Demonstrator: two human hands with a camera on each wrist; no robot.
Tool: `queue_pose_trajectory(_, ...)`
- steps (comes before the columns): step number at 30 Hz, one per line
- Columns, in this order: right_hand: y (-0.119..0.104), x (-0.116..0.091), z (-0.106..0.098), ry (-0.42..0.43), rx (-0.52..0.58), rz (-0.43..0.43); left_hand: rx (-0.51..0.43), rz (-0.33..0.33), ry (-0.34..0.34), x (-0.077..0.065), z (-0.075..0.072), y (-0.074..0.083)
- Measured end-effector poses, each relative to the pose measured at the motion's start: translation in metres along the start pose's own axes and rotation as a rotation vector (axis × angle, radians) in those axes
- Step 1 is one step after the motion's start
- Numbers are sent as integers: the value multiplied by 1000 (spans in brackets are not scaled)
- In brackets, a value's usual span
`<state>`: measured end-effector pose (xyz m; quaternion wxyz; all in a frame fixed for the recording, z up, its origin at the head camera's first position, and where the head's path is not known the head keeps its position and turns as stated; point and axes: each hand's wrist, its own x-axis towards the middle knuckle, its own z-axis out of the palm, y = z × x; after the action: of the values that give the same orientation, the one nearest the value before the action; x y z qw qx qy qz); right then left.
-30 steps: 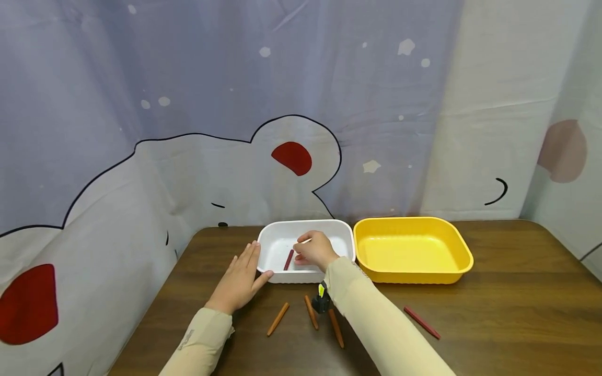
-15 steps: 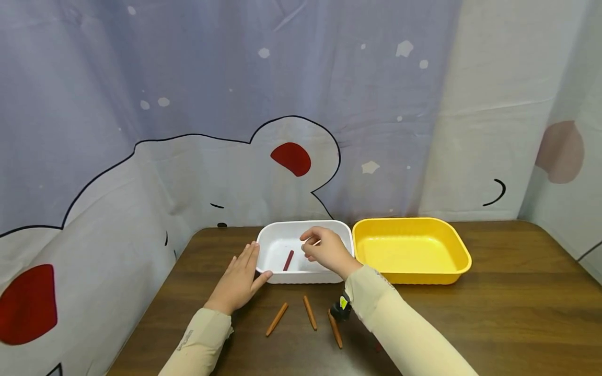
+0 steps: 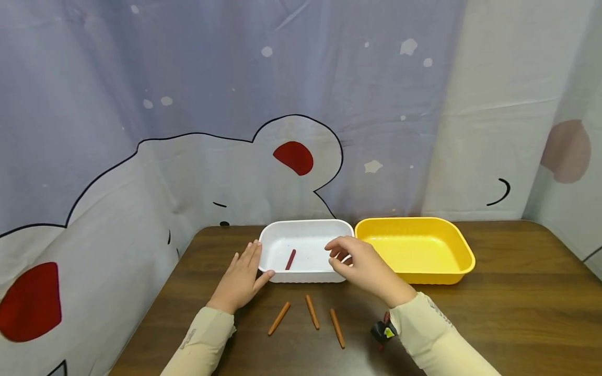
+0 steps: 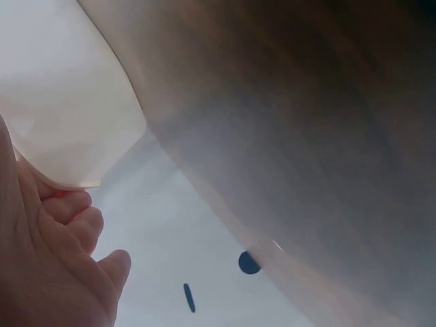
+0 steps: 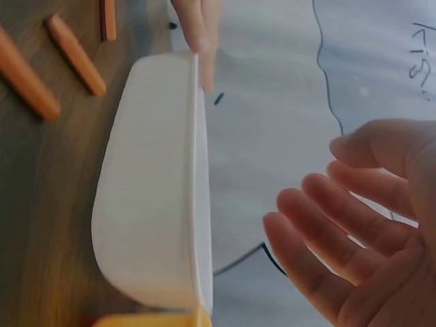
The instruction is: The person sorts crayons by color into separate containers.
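Red stick (image 3: 290, 259) in white tray (image 3: 311, 261), long axis near-to-far, far end leaning right, lying between my hands. My right hand (image 3: 364, 265), empty, fingers loosely bent, hovers over the tray's right end; my left hand (image 3: 240, 282), fingers straight, touches its left rim.

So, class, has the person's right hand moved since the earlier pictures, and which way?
Yes, rightward: in the head view, the right hand has shifted towards the right end of the white tray, nearer the yellow tray.
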<state>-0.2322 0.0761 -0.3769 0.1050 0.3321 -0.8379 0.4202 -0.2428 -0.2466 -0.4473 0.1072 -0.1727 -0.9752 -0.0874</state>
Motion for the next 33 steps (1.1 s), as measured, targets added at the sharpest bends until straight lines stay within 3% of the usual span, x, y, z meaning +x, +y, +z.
queue_pose_trajectory(4,5,-20,-14,-5,-46,-51,10,-2,-3,0,0,0)
queue_pose_trajectory(9,9,-43,-30,-8,-59,-34,12,0,0,0,0,1)
queue_pose_trajectory(14,17,-64,-46,-60,-144,-17,5,4,19,-1,1,1)
queue_pose_trajectory(24,37,-91,-58,-234,-184,238,0,-14,-17,1,2,-1)
queue_pose_trajectory(33,51,-99,-60,-268,-312,371,-10,-18,-14,0,2,-1)
